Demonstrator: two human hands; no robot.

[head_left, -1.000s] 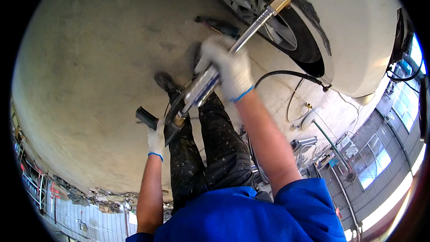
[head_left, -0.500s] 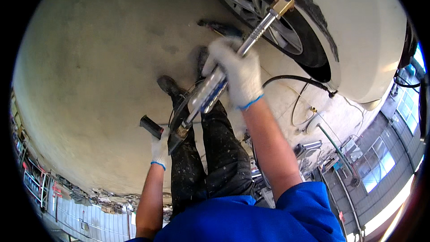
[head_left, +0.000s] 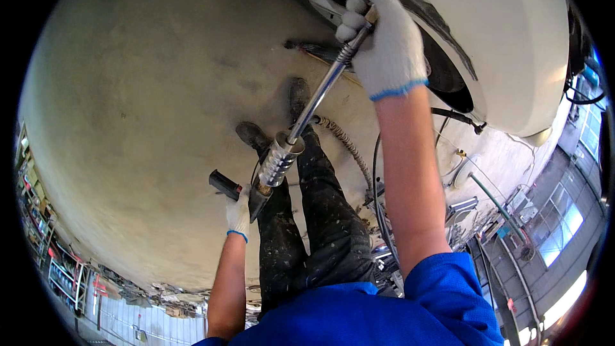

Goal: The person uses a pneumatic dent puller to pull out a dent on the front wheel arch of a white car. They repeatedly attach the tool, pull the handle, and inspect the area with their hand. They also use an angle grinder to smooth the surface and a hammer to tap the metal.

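Part of the chrome tool (head_left: 318,95) hides inside the gripping right hand (head_left: 389,41). The left hand (head_left: 238,215), small and indistinct, clasps a black handle (head_left: 224,184).

Your widest room is on the left, where your left hand (head_left: 237,218) can swing outward over the concrete floor (head_left: 128,122). On the far right, the pale car body (head_left: 512,38) and its tire (head_left: 450,86) crowd your right hand (head_left: 389,45) — whether glove and panel touch, you can't tell. The long metal tool (head_left: 318,99) slants between your hands, barring a straight crossing. Beneath it stand your legs (head_left: 278,243) — with a ribbed hose (head_left: 348,144) trailing to their right.
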